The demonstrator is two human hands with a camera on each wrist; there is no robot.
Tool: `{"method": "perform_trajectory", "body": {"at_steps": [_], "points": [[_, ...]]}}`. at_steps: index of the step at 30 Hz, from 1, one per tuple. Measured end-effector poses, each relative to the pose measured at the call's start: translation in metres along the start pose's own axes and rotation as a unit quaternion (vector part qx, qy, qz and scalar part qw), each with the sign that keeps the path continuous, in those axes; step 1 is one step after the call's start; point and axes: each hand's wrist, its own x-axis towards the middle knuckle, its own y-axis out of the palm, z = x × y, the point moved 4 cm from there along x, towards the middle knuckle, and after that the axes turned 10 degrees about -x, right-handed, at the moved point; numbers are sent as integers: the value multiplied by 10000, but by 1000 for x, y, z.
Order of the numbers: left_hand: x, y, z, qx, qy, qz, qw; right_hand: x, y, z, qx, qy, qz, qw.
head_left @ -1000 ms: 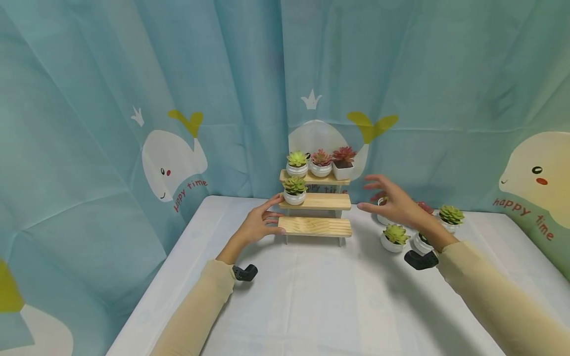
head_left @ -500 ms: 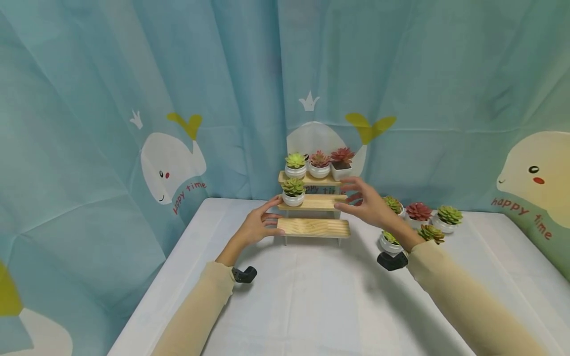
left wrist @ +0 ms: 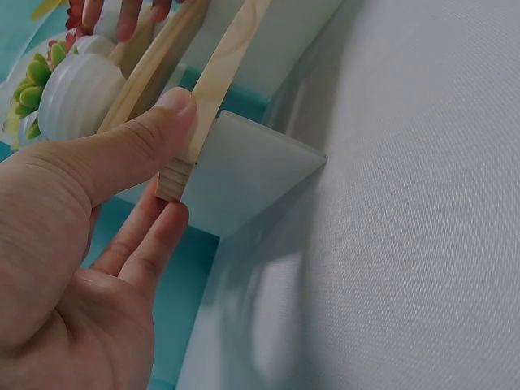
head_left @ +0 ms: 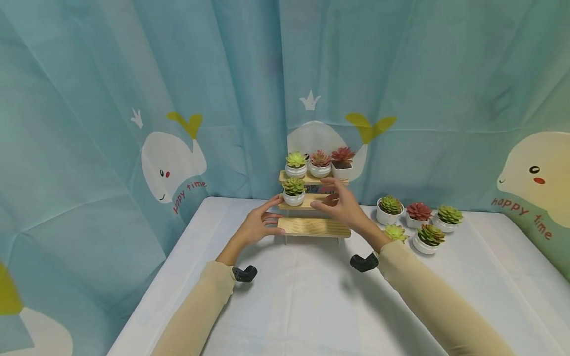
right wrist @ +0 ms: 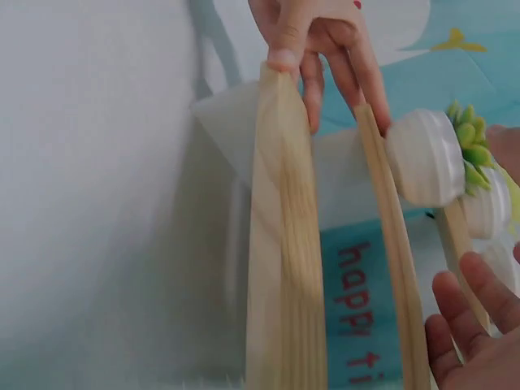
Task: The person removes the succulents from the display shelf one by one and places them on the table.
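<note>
A white-clothed table point(head_left: 311, 296) stood against a teal whale-print curtain point(head_left: 133, 99), bearing a three-tier wooden shelf point(head_left: 314, 226) at its back. The left hand point(head_left: 258, 224) pinched the lowest board's left end. The right hand point(head_left: 343, 207) hovered with fingers spread and empty over the middle tier, loose succulent pots point(head_left: 416, 221) to its right.

pale wood shelf point(head_left: 313, 226), white pots, teal whale-print curtain point(head_left: 133, 99)

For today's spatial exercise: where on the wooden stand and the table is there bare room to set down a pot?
Free: the bottom shelf, the middle shelf right of its one pot, and the table in front of the stand. Crowded: the top shelf with three pots, and the pot cluster at right.
</note>
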Motion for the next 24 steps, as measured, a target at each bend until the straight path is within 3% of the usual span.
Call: {"method": "perform_trajectory", "body": {"at_steps": [14,24], "points": [[2,3,0,-46,9,50,10000,11,36,8,162,141,-338,9992],[1,0,-1,-42,82,19,10000,17,51,12,-471,375,-678,9959]]}}
